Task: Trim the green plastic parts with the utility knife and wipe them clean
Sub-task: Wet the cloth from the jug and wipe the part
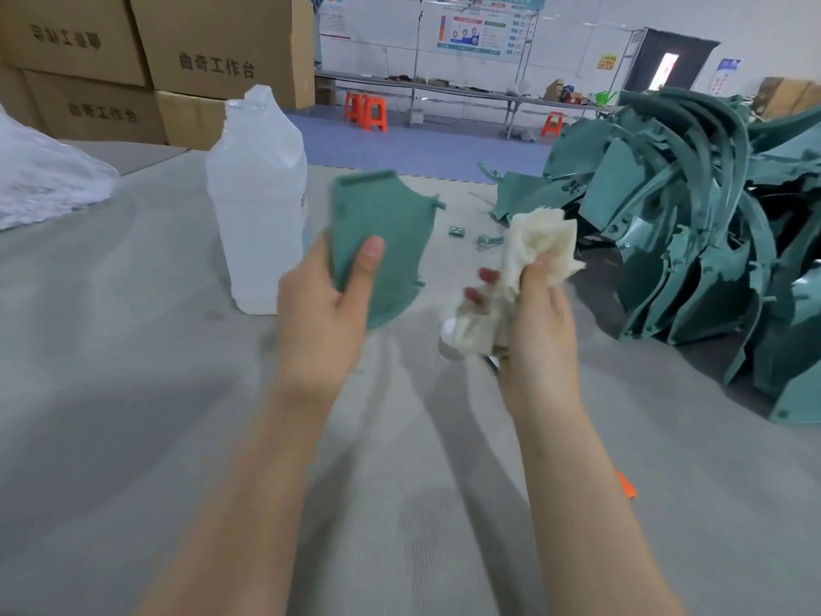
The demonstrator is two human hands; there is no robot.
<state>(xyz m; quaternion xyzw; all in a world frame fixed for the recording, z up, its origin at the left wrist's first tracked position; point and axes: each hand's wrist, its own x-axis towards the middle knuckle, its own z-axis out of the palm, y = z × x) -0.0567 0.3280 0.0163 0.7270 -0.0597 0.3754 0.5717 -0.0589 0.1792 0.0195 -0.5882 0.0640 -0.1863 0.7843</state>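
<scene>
My left hand grips a flat green plastic part by its lower left edge, thumb on its face, and holds it upright above the grey table. My right hand holds a crumpled cream cloth just right of the part, apart from it. A white object and a bit of metal show under the cloth in the same hand; I cannot tell what they are. An orange tip peeks out from behind my right forearm.
A translucent plastic bottle stands just left of the part. A large heap of green plastic parts fills the right side of the table. Small green offcuts lie beyond my hands. A plastic bag lies far left, cardboard boxes behind.
</scene>
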